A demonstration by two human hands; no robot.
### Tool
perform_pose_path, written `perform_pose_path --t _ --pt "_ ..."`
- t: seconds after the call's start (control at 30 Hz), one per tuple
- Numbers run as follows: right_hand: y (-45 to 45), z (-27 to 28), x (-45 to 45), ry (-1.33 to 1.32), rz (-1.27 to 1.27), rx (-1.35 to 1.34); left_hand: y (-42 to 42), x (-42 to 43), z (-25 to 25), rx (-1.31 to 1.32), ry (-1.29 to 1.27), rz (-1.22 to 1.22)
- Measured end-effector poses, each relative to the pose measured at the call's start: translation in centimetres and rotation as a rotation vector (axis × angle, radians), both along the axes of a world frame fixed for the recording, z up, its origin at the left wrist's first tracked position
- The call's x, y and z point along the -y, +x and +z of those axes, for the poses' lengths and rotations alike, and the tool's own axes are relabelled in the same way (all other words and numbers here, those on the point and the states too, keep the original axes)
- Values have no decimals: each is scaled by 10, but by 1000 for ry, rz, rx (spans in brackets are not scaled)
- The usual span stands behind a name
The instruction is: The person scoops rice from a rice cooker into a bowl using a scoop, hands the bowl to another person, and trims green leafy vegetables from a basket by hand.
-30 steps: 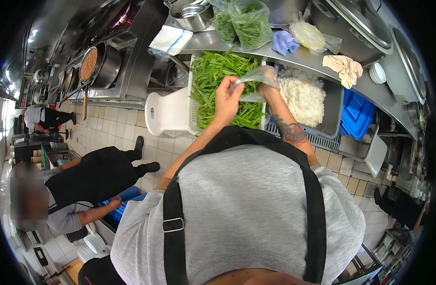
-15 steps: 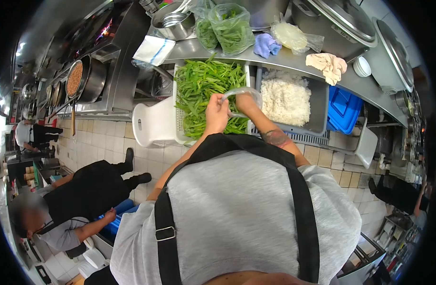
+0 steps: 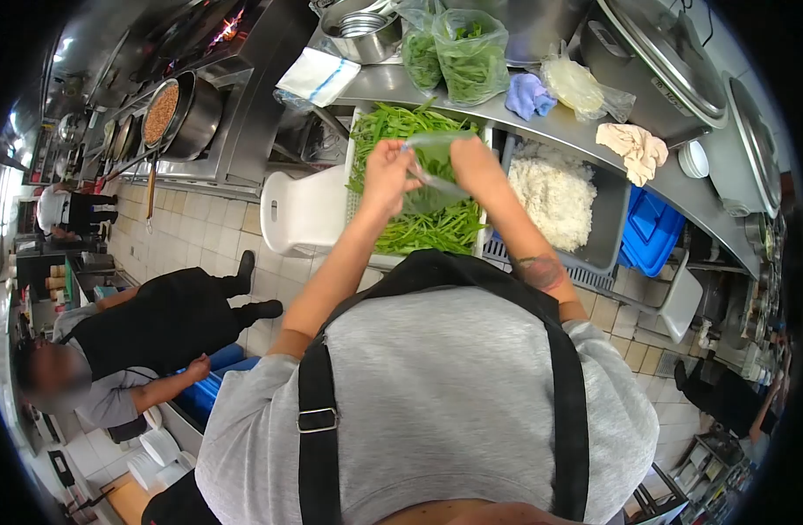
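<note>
A clear plastic bag (image 3: 429, 186) hangs with its mouth held apart between my two hands, above a white crate (image 3: 353, 166) of long cut green leaves (image 3: 441, 229). My left hand (image 3: 388, 179) is closed on the near-left edge of the bag. Its other edge is gripped by my right hand (image 3: 478, 166), whose fingers are partly hidden. The leaves show through the film, so I cannot tell whether anything is inside the bag. Right of the crate, white cooked rice (image 3: 550, 192) fills part of a grey tub (image 3: 604, 236).
On the steel counter (image 3: 393, 83) stand bags of greens (image 3: 471, 57), a purple cloth (image 3: 529, 96), a beige cloth (image 3: 631, 152) and a large cooker (image 3: 655, 79). A white stool (image 3: 288, 214) is left of the crate. A co-worker (image 3: 148, 328) stands at the lower left.
The bag, a narrow ring of film before, now hangs longer between my hands. My right hand has come out of its mouth to the edge. The view has shifted slightly.
</note>
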State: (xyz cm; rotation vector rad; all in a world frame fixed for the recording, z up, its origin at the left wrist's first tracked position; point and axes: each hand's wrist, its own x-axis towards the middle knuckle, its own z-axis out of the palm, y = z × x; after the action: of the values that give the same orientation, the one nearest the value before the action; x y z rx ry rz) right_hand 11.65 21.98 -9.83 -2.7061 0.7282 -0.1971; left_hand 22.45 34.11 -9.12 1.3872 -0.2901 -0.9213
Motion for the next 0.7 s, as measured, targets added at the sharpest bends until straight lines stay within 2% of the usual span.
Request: perform_pose_path --t 0.07,0.13,0.2,0.23,0.37,0.47,0.6,0.67,0.7 --pt "3 38 10 192 27 54 23 10 11 10 -31 25" --pt "-5 60 19 311 70 406 49 25 31 19 -75 68" --pt "-16 78 25 329 -9 561 87 40 41 -16 -174 83" --pt "-22 82 27 335 -49 640 109 47 43 -42 -255 67" --pt "-43 48 42 555 -165 660 142 78 62 18 -472 310" --pt "-58 14 36 742 -222 564 175 110 18 127 -534 363" --pt "-66 -16 21 657 -196 335 212 134 -75 -227 -241 373" --pt "-63 -40 15 637 -175 306 217 139 -94 -363 -153 442" --pt "-60 -52 13 628 -161 290 211 139 -92 -351 -169 400"
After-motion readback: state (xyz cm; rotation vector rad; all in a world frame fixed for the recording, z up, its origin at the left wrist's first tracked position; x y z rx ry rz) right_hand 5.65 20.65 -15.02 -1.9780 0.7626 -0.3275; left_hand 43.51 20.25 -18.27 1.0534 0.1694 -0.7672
